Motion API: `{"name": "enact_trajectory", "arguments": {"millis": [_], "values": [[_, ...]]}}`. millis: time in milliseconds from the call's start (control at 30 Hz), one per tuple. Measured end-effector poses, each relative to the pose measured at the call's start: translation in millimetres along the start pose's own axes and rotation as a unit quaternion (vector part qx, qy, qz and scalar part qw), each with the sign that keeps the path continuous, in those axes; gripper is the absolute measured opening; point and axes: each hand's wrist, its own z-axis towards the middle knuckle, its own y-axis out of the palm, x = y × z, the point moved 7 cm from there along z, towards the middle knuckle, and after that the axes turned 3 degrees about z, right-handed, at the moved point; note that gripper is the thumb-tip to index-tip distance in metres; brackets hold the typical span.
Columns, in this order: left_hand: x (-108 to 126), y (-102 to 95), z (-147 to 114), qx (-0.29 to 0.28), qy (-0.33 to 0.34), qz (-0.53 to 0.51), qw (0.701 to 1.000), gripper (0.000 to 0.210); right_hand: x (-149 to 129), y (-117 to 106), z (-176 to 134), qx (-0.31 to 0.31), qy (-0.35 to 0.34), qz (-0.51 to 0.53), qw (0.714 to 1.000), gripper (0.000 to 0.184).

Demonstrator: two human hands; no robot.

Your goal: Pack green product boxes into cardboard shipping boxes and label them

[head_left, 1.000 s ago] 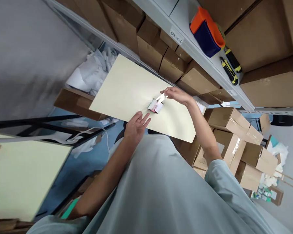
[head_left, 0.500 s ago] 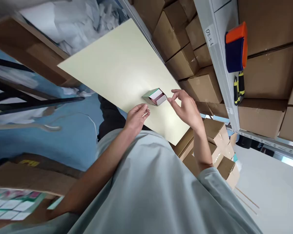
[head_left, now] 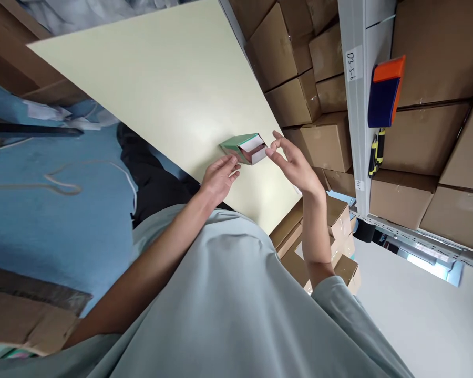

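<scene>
A small green and white carton [head_left: 241, 147] lies on the pale tabletop [head_left: 161, 79]. Its end facing right is open, with white flaps around a dark reddish inside whose contents I cannot make out. At the carton's near left edge, my left hand [head_left: 219, 177] has closed fingers, with the thumb and fingertips against that edge. To the right, my right hand [head_left: 297, 165] is open, thumb and index finger apart. Its thumb tip is at the open end, by a flap.
Brown cartons [head_left: 295, 100] fill the shelving beyond the table, and more are stacked boxes [head_left: 337, 212] at right. An orange and dark blue holder [head_left: 385, 92] and yellow-black cutters [head_left: 376, 152] hang on the shelf post [head_left: 355, 115]. A cable [head_left: 79, 186] lies on the blue floor.
My view has shifted and turned a little. My left fingertips have come up against the carton's near edge, and my right thumb stays by its open end.
</scene>
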Motion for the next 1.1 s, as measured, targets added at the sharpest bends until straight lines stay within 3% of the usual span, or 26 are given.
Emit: {"name": "enact_trajectory", "arguments": {"millis": [233,633,867,1100], "values": [[-3.4,0.7,10.8,0.009,0.026,0.043,0.999,0.055,-3.4,5.5,-1.6,-0.015,0.007,0.043,0.999,0.06],[-2.4,1.8,7.7,0.081,0.086,0.086,0.989,0.044,-1.6,13.0,0.6,-0.031,-0.015,0.103,0.994,0.054],[-2.8,1.6,4.6,0.104,0.093,0.082,0.987,0.041,8.7,-0.8,9.9,-0.004,-0.002,0.07,0.998,0.048],[-2.7,-0.2,6.9,0.109,0.105,0.09,0.984,0.04,10.8,2.0,17.3,-0.057,0.015,0.108,0.992,0.056]]}}
